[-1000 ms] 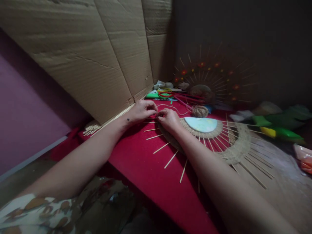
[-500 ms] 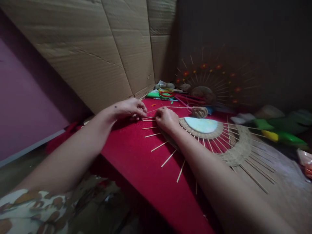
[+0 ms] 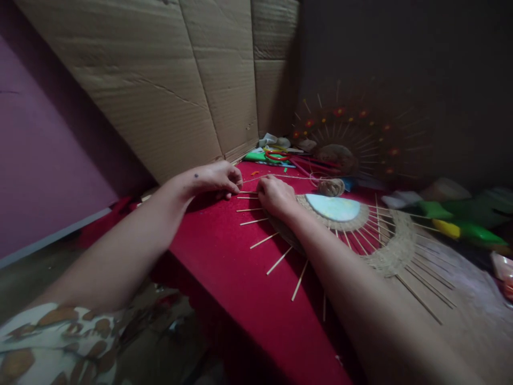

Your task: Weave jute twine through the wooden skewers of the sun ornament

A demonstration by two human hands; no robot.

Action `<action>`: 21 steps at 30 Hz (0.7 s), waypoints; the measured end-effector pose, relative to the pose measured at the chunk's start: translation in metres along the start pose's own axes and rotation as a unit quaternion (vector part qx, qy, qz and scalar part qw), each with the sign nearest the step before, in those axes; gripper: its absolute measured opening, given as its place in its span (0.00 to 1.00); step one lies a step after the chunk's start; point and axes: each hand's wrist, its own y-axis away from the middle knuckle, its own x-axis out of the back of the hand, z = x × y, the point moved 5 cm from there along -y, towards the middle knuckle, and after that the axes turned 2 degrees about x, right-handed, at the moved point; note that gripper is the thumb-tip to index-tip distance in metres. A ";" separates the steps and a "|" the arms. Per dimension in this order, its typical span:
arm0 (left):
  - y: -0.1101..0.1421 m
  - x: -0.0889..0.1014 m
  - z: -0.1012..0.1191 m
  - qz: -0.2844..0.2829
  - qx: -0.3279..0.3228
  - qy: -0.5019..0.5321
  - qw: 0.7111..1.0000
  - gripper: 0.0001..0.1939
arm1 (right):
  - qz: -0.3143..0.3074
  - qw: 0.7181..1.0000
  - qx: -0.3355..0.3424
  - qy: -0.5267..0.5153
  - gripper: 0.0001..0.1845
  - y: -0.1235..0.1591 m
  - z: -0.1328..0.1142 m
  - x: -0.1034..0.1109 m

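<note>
A half-round weaving [image 3: 395, 251] of thin wooden sticks and tan twine lies on a red cloth [image 3: 224, 272]. A pale blue half-disc [image 3: 334, 207] fills its middle. My right hand [image 3: 276, 195] is closed over the weaving's far left end, among the stick tips, its fingertips partly hidden. To its left, my left hand [image 3: 222, 178] has thumb and fingers pinched together on a strand of twine [image 3: 276, 176], beside the end of the outermost stick. That strand runs back behind my right hand to a ball of twine [image 3: 331, 187].
Cardboard [image 3: 160, 80] stands upright behind my left hand. Red-handled scissors [image 3: 276, 155] and small scraps lie at the back. A second stick weaving with red and yellow flowers [image 3: 340, 112] leans in the dark. Green and yellow packets [image 3: 481, 232] are at the right.
The whole view has shifted slightly. My left fingers have drawn closer together at the twine and the stick end. My right hand stays on the weaving.
</note>
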 end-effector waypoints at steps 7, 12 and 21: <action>-0.004 0.003 -0.001 0.019 -0.035 -0.045 0.998 0.04 | -0.010 0.998 0.035 0.045 0.18 0.002 -0.005 0.000; -0.004 0.004 -0.002 0.024 -0.014 -0.055 0.998 0.05 | -0.023 0.995 0.062 0.073 0.19 0.000 -0.009 0.002; 0.005 -0.002 0.002 0.016 0.000 0.003 1.000 0.08 | -0.038 0.994 0.062 0.083 0.19 0.002 -0.012 0.003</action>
